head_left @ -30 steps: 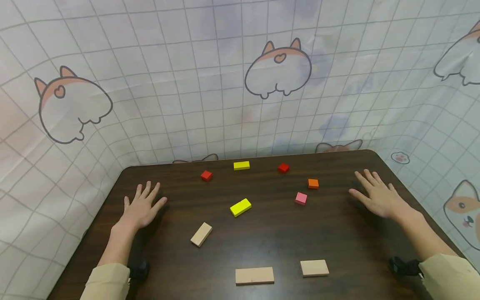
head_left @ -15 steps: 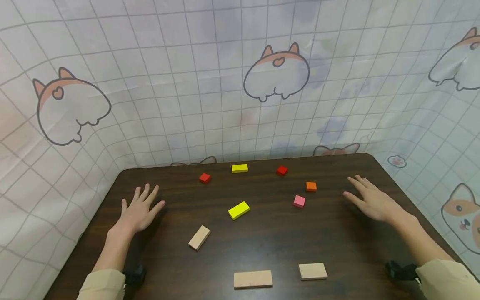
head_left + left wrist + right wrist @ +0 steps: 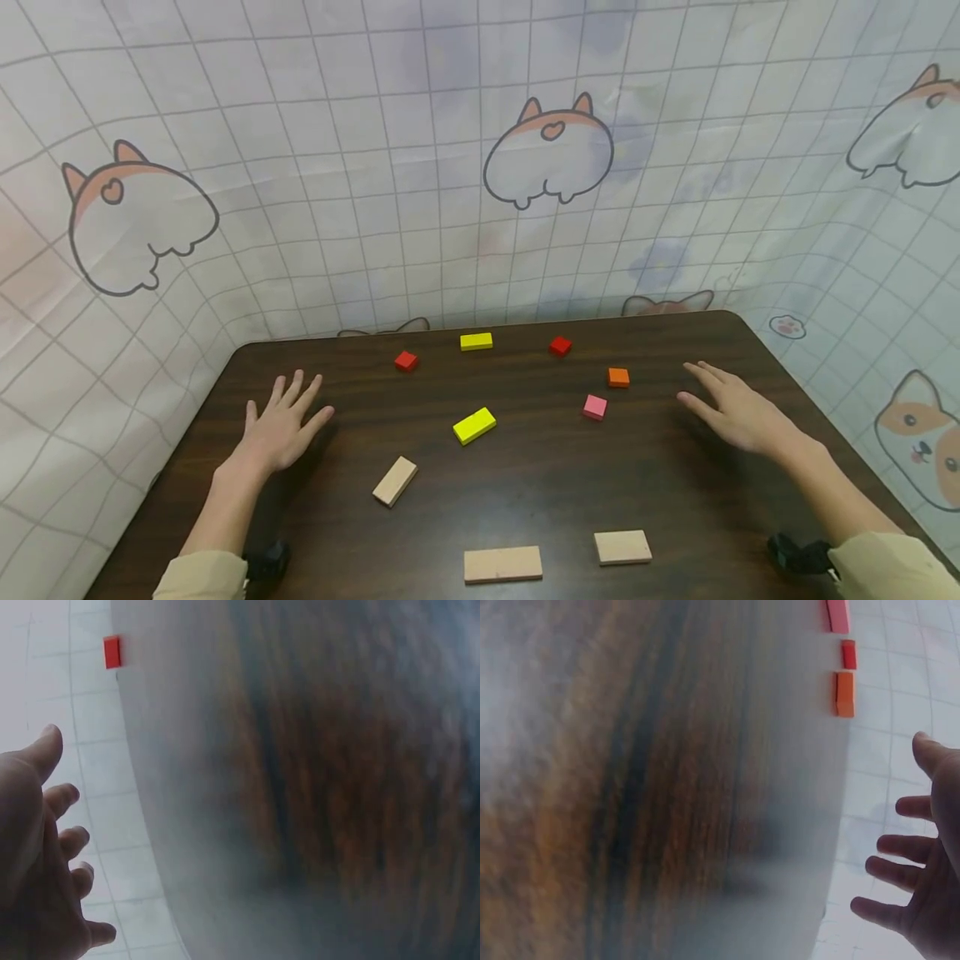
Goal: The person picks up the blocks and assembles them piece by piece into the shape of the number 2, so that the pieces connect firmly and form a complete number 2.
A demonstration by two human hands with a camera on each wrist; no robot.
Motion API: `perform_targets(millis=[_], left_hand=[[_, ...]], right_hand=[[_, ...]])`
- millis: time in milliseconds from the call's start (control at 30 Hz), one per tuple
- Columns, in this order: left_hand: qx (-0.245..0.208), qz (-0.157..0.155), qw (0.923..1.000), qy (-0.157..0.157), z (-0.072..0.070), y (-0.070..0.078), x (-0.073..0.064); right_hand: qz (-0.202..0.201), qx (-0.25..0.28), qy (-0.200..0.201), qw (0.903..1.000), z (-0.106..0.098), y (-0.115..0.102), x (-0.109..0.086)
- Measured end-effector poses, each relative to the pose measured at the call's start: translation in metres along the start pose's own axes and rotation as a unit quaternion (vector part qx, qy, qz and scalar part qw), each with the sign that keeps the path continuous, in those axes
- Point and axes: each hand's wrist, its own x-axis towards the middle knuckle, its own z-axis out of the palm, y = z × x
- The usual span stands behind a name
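Observation:
My left hand (image 3: 276, 432) is over the left side of the dark table, fingers spread and holding nothing. Nearest to it are a plain wooden block (image 3: 395, 481) and a red block (image 3: 407, 361). On the right side my right hand (image 3: 742, 412) is stretched out with straight fingers, also holding nothing. An orange block (image 3: 618, 377) and a pink block (image 3: 595, 407) lie to its left. In the right wrist view, the right hand (image 3: 930, 862) shows its fingers apart, below the orange block (image 3: 844, 694). The left hand (image 3: 45, 847) has separated fingers in the left wrist view.
Two yellow blocks lie near the middle: one at the back (image 3: 476, 342), one closer (image 3: 474, 426). Another red block (image 3: 560, 346) is at the back. Two wooden blocks, a longer one (image 3: 502, 565) and a shorter one (image 3: 622, 547), lie along the front. A patterned cloth (image 3: 360, 183) surrounds the table (image 3: 555, 475).
My right hand has moved a little to the left, toward the orange and pink blocks. The left hand stays nearly in place. The head view has shifted slightly; the blocks lie as before.

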Motion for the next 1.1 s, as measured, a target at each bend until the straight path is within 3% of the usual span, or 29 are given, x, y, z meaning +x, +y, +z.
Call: perform_targets(millis=[233,733,1100], left_hand=[[-0.009,0.026,0.9995,0.012,-0.001,0.016,-0.001],[-0.039,0.125,0.9893,0.064,0.008,0.072,-0.012],[-0.053,0.172,0.9826,0.046,0.017,0.106,-0.017]], right_hand=[[-0.019,-0.004,0.024,0.9995,0.003,-0.011,-0.004],[-0.100,0.016,0.066,0.9926,0.015,-0.044,-0.011],[-0.135,0.026,0.057,0.9889,0.027,-0.071,-0.021]])
